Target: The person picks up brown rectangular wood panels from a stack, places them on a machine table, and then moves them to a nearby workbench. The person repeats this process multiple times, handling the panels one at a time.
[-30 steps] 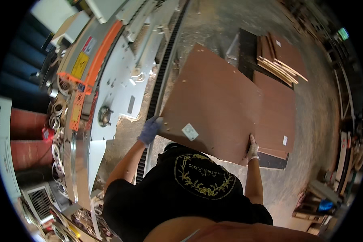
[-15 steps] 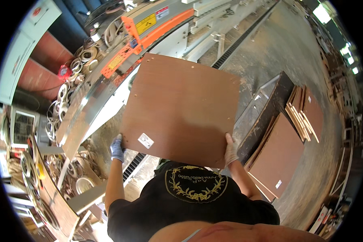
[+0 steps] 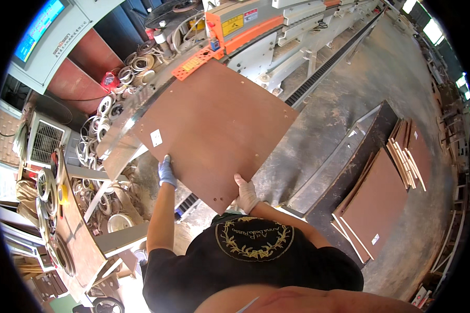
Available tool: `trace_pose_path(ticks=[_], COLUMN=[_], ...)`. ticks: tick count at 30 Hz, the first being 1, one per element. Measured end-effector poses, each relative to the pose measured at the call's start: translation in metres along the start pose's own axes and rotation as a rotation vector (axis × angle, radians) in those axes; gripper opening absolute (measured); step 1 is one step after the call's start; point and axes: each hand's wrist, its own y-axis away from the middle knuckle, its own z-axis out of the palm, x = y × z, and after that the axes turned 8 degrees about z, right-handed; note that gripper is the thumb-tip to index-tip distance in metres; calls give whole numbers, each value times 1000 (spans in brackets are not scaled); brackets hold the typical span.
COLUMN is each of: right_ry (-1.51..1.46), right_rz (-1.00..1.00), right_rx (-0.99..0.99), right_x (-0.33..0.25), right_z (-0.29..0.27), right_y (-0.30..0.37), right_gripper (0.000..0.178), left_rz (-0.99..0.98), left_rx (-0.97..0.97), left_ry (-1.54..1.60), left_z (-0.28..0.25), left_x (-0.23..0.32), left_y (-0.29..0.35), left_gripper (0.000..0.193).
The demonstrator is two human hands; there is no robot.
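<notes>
A flat brown board [image 3: 214, 130] with small holes near its edges and a white label [image 3: 156, 137] is held out in front of me, turned cornerwise. My left hand [image 3: 166, 172], in a bluish glove, grips its near left edge. Closed on the near right edge, my right hand [image 3: 246, 193] wears a pale glove, with the thumb on top of the board; its other fingers are hidden underneath. The board's far corner reaches the perforated orange guard [image 3: 196, 63] of a long machine and covers part of the machine's table [image 3: 115, 151].
Brown boards [image 3: 378, 203] lean in a stack on my right beside a dark trough-like frame [image 3: 344, 156]; more boards [image 3: 410, 151] lie behind. Rolls of edging strip [image 3: 107, 107] crowd the left, near a wooden bench [image 3: 81, 229]. A slotted dark rail [image 3: 324, 70] runs along the floor.
The board has turned counterclockwise and its left side has moved toward the machine's orange guard. Both hands still hold it; my right hand has come leftward, closer to my left.
</notes>
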Motion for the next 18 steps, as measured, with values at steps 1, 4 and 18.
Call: trace_pose_path(ticks=[1,4,18], right_ry=[-1,106,53], right_rz=[-19,-114,-139], right_rx=[59,302,772], right_x=[10,36,14], right_z=[17,49,56], right_y=[-4,-19,-2], right_gripper=[49,49,54], left_rz=[-30,-147,-415], left_rx=[-8,-44,-173], left_ry=[38,89,37], left_z=[-11,-13,21], left_x=[-3,0,24], left_y=[-11,-23,41], left_gripper=[35,42,48])
